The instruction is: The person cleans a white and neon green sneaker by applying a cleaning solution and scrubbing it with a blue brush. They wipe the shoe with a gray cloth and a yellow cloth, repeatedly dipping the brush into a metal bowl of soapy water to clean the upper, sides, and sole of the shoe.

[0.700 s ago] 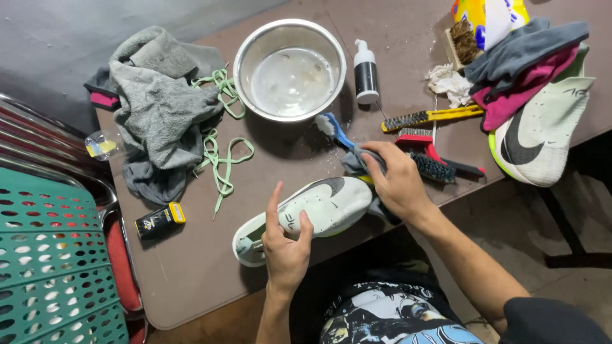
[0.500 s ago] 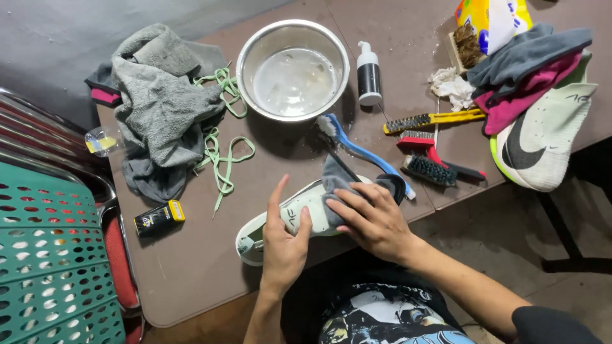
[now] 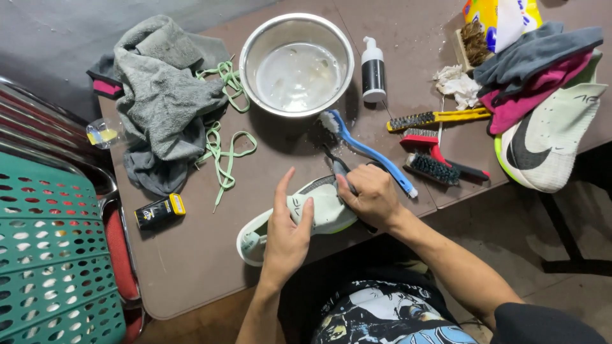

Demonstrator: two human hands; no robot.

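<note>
While my left hand (image 3: 287, 239) lies flat on the shoe (image 3: 299, 216) at the near table (image 3: 191, 267) edge, I keep my right hand (image 3: 370, 197) closed on the cloth (image 3: 338, 169) and rub softly.

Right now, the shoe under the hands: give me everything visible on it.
The pale green-white shoe lies on its side at the brown table's near edge, toe toward the lower left, laces out. The upper looks like thin, smooth fabric with a dark collar. The left hand presses its middle flat; the right hand rubs a dark grey cloth at the heel end.
</note>
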